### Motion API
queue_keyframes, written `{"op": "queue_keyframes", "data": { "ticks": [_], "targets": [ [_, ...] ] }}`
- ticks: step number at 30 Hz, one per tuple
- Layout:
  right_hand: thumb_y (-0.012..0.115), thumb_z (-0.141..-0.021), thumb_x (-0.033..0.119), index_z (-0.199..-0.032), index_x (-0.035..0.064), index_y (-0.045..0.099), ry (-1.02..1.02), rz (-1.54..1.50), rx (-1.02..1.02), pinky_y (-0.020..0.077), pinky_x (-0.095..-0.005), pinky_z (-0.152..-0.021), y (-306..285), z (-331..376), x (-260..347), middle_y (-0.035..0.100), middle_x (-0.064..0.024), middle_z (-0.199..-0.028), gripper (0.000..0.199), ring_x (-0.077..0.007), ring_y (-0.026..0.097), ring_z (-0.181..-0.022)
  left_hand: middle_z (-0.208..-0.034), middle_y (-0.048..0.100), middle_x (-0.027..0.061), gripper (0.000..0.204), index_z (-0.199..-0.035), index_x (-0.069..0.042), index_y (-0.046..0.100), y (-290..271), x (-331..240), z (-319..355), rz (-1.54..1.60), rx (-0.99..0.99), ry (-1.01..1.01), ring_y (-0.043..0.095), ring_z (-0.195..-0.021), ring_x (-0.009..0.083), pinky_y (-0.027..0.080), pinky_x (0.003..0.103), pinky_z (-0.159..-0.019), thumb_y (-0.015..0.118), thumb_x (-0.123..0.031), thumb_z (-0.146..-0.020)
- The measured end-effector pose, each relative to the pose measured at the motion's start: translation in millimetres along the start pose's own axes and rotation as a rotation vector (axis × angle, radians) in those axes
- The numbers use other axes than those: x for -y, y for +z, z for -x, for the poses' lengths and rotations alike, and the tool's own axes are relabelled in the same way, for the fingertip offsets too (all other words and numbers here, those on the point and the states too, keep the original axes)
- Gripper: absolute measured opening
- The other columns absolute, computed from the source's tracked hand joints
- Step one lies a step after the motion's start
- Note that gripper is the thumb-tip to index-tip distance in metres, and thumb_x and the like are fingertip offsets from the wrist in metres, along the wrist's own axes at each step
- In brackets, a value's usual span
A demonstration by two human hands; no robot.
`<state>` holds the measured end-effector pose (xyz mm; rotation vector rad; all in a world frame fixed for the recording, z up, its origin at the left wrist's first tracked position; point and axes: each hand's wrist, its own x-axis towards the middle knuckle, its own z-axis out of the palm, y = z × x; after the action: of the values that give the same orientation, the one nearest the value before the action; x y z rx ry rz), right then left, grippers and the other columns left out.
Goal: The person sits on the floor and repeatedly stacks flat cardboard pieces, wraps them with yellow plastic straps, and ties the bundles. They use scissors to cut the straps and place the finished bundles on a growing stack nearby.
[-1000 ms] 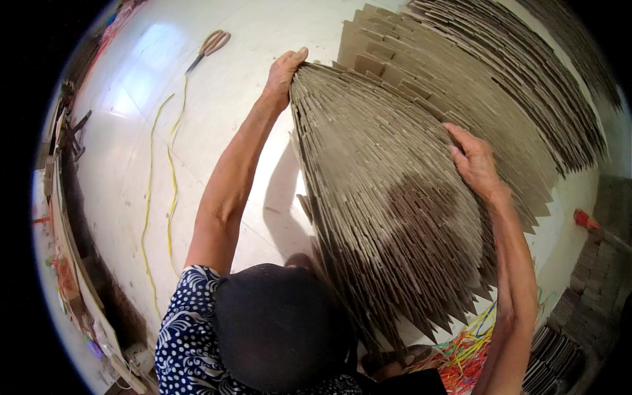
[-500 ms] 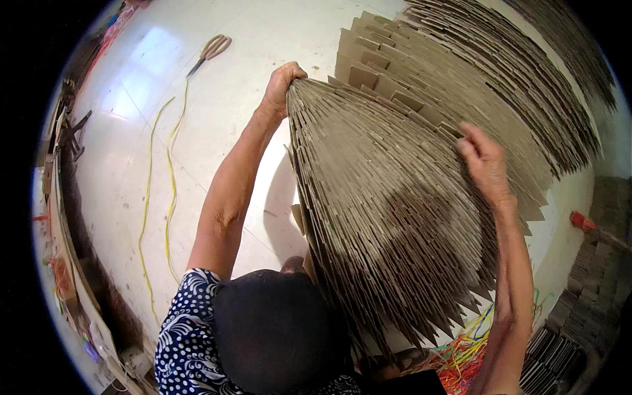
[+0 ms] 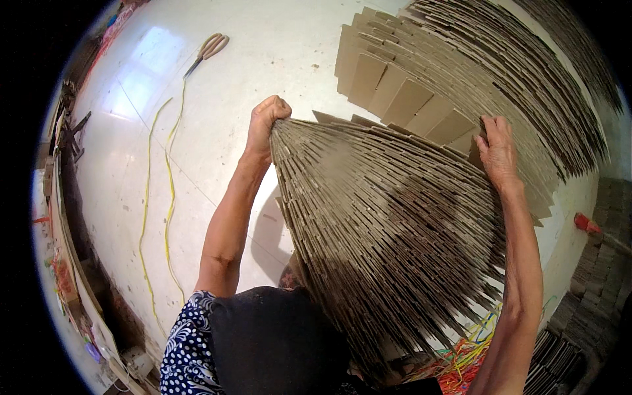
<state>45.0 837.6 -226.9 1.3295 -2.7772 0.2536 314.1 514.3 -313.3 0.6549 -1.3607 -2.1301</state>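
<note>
A thick fan of brown cardboard pieces (image 3: 388, 230), seen edge-on, spreads across the middle, narrow at its upper left end and wide toward the lower right. My left hand (image 3: 266, 122) is closed in a fist round the narrow end. On the far right side, my right hand (image 3: 498, 155) has its fingers curled at the edge of the outermost cardboard, with the thumb toward the fan. Just beyond the fan, a row of standing cardboard pieces (image 3: 408, 99) shows several flat faces; the right fingertips are close to it.
Farther back are more dense rows of cardboard (image 3: 507, 59). On the pale floor at left lie scissors (image 3: 209, 51) and yellow straps (image 3: 170, 197). Coloured straps (image 3: 464, 359) are heaped at lower right. A red object (image 3: 586, 222) is at right, near darker stacks (image 3: 596, 283).
My left hand has drawn the fan's narrow end nearer and slightly left. The fan has parted from the row behind, baring flat cardboard faces. My right hand has shifted slightly right.
</note>
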Motion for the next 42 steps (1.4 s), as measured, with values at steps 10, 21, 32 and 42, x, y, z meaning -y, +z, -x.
{"op": "queue_keyframes", "data": {
  "ticks": [10, 21, 32, 42],
  "targets": [
    [0.071, -0.075, 0.006, -0.106, 0.0077, 0.055, -0.087, 0.051, 0.002, 0.0425, -0.0413, -0.081, -6, 10, 7, 0.053, -0.011, -0.099, 0.035, -0.0298, 0.052, -0.095, -0.065, 0.043, -0.0005, 0.016, -0.062, -0.008, 0.041, 1, 0, 0, 0.017, -0.001, -0.006, 0.036, -0.058, 0.0071, 0.035, 0.023, -0.052, 0.053, -0.005, -0.07],
    [0.065, -0.082, 0.008, -0.126, 0.0099, 0.053, -0.048, -0.383, 0.137, 0.0486, -0.0401, -0.085, -21, 12, 25, 0.062, -0.0165, -0.116, 0.046, -0.0293, 0.063, -0.101, -0.063, 0.043, -0.0021, 0.018, -0.059, -0.008, 0.042, -4, 5, -5, 0.03, -0.002, 0.032, 0.037, -0.056, 0.0068, 0.035, 0.022, -0.052, 0.054, -0.001, -0.072],
    [0.062, -0.082, 0.003, -0.123, 0.0099, 0.057, -0.146, -0.432, 0.369, 0.0453, -0.0365, -0.098, -17, 33, 55, 0.058, -0.0125, -0.124, 0.041, -0.0274, 0.055, -0.116, -0.071, 0.053, 0.0015, 0.016, -0.078, -0.004, 0.052, 19, -5, -1, -0.058, -0.249, 0.074, 0.052, -0.064, 0.0089, 0.047, 0.024, -0.062, 0.058, -0.017, -0.083],
    [0.071, -0.073, 0.01, -0.125, 0.0142, 0.056, -0.382, 0.029, 0.067, 0.0482, -0.0354, -0.078, -23, 37, 53, 0.058, -0.0106, -0.099, 0.054, -0.0265, 0.056, -0.092, -0.072, 0.054, 0.0033, 0.02, -0.074, -0.008, 0.048, 15, -1, -7, -0.036, -0.063, -0.067, 0.052, -0.062, 0.0096, 0.048, 0.025, -0.058, 0.058, -0.021, -0.086]
  ]
}}
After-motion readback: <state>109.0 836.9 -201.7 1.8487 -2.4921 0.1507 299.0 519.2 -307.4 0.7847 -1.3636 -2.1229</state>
